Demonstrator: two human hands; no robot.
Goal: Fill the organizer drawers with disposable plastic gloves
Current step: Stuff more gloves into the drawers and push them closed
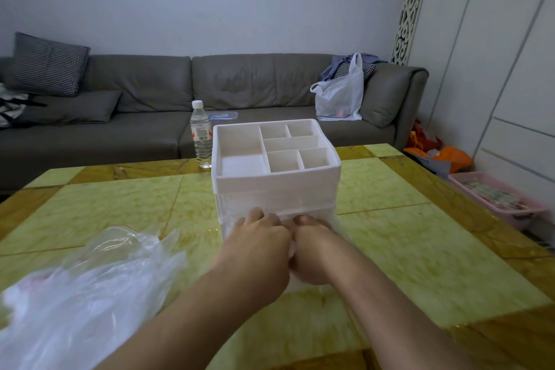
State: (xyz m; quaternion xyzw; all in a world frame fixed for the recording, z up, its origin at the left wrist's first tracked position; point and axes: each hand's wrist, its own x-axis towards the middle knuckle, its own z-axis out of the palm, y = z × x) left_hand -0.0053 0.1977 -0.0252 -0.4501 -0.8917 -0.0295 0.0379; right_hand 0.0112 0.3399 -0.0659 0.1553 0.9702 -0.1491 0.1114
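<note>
Both hands, left hand (260, 237) and right hand (312, 245), pinch filmy gloves (289, 246) at the organizer (276, 180) drawer front mid-table (90, 198) — feather-light, limp, slippery stuff, best bunched and gripped as a wad.

Matt white plastic organizer (276, 171), thin crinkled translucent plastic gloves (90, 282), glossy marbled table (390, 237) seemingly of stone, clear plastic bottle (200, 135), matt grey sofa (240, 84)

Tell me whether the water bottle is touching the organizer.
Cannot tell. In the head view the water bottle stands just left of the organizer, behind its rear corner; their outlines meet, but that may be overlap, not contact.
</note>
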